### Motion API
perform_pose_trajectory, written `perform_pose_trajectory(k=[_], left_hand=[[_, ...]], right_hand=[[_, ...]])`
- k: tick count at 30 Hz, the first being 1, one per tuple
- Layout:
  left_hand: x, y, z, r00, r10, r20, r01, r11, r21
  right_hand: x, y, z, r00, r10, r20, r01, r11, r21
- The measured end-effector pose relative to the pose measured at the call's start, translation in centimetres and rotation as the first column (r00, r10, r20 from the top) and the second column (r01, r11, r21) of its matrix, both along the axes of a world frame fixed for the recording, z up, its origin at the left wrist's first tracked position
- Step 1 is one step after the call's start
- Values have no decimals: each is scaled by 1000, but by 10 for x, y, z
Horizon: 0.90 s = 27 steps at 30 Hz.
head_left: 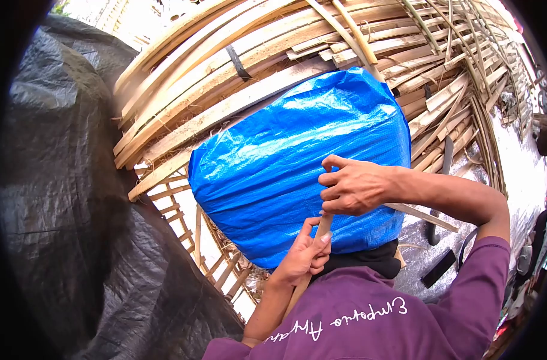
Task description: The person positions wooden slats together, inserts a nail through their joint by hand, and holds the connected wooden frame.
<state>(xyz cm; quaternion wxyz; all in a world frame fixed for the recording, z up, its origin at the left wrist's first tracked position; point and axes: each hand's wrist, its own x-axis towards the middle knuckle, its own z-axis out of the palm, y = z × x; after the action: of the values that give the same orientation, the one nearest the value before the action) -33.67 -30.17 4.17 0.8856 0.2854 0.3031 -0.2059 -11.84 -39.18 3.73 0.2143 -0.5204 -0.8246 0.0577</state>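
A narrow bamboo strip point(324, 225) stands slanted in front of my purple shirt, its lower part against the shirt. My left hand point(303, 257) is closed around it, with the thumb lying along the strip. Just above, my right hand point(358, 187) has its fingers curled and pinches the strip's upper end. Beneath both hands a shiny blue plastic sheet point(297, 156) covers my lap. The edge of the sheet meets a black cloth point(369, 258) at my waist.
Long split bamboo pieces point(225, 111) lie piled beyond the sheet, with more strips point(429, 78) at upper right. A black tarp point(51, 198) covers the left side. A dark flat rectangular object point(438, 268) and a dark long tool point(447, 155) lie on the right.
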Motion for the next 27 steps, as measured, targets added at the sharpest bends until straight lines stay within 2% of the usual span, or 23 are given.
perform_pose_trajectory(k=[3,6,9,10,12,14,16,24,27], left_hand=[[1,1,-1,1000,1,7,-2,1000,12],[1,4,-5,1000,28,-4,-28,999,35],[1,8,-7,999,51,2,-51,998,34],[2,9,-7,998,64,5,-65,997,42],[3,10,-7,997,79,9,-79,996,47],[4,11,-5,997,73,-13,-72,996,46],[4,12,-5,998,70,-1,-69,996,50],[6,8,1,997,65,31,-68,995,73],[8,6,2,997,73,32,-75,993,91]], right_hand=[[3,2,-5,998,55,12,-56,996,71],[-5,3,-7,999,-46,13,45,998,47],[-25,4,-8,939,-342,46,339,939,55],[-32,5,-7,938,-343,46,341,939,54],[-42,6,-4,837,-547,14,545,837,51],[-45,9,-10,816,-579,4,576,812,92],[-47,12,-14,739,-673,-34,672,732,112],[-28,4,-11,733,-677,-67,680,728,81],[-28,4,-17,722,-689,-69,692,712,121]])
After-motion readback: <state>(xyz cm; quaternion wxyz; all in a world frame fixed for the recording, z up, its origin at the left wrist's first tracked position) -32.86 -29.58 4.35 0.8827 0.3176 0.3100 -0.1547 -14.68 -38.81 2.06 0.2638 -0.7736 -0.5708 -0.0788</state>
